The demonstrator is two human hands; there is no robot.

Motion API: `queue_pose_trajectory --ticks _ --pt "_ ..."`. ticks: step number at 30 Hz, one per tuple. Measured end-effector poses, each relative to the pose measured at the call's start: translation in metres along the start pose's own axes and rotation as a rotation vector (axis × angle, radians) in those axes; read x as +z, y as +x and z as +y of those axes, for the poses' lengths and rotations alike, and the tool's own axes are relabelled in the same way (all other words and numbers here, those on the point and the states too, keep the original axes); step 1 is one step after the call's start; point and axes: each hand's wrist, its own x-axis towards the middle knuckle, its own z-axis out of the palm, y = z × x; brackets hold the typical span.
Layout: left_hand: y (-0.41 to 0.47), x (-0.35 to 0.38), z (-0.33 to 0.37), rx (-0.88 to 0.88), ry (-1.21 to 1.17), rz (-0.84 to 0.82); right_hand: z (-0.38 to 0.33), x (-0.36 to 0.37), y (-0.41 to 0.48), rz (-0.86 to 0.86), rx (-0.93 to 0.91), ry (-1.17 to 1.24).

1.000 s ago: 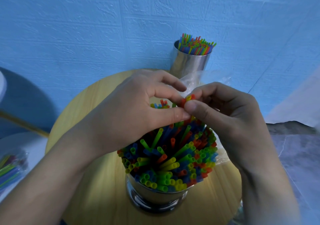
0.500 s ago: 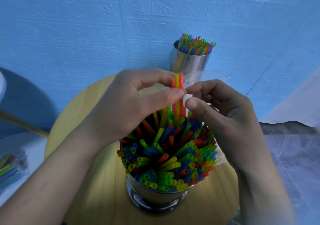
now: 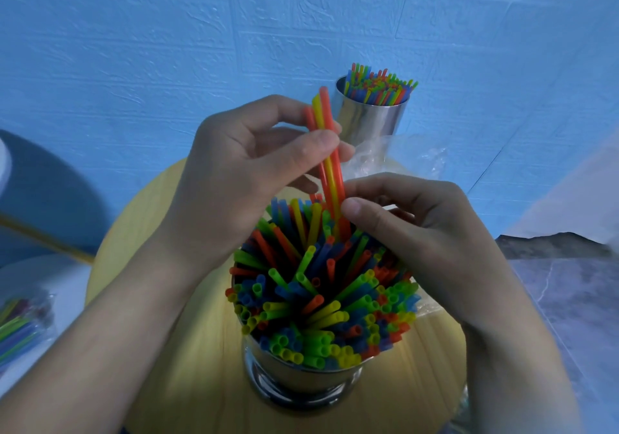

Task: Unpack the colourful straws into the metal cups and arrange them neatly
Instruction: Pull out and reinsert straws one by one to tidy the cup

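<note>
A near metal cup (image 3: pixel 303 380) on the round wooden table (image 3: pixel 187 366) is packed with colourful straws (image 3: pixel 321 303) that fan outward. My left hand (image 3: pixel 248 165) pinches a few orange and yellow straws (image 3: pixel 330 165) between thumb and fingers and holds them high above the cup. Their lower ends still reach into the bundle. My right hand (image 3: pixel 425 232) is beside them, thumb touching the lifted straws low down, fingers curled. A second metal cup (image 3: pixel 371 119), also full of straws, stands at the table's far edge against the wall.
An empty clear plastic wrapper (image 3: pixel 402 155) lies behind my right hand. A bag of more straws (image 3: pixel 20 330) rests on a white surface at the left. The blue wall is close behind the table. A grey marbled floor shows at the right.
My left hand has drawn the orange and yellow straws upward out of the bundle. My right hand stayed low by the cup, thumb now against their lower part.
</note>
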Motion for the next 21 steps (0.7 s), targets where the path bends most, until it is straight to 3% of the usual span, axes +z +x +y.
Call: queue_pose_trajectory --ticks 5,13,21 --pt "0.003 -0.002 0.004 0.039 -0.126 0.11 -0.003 0.001 0.001 -0.015 0.012 -0.018" --pt "0.007 -0.019 0.002 -0.073 -0.421 0.428 0.006 -0.001 0.0 0.036 -0.059 0.034" --pt "0.0 -0.019 -0.008 -0.256 -0.382 0.296 0.006 0.002 0.005 0.312 -0.211 0.449"
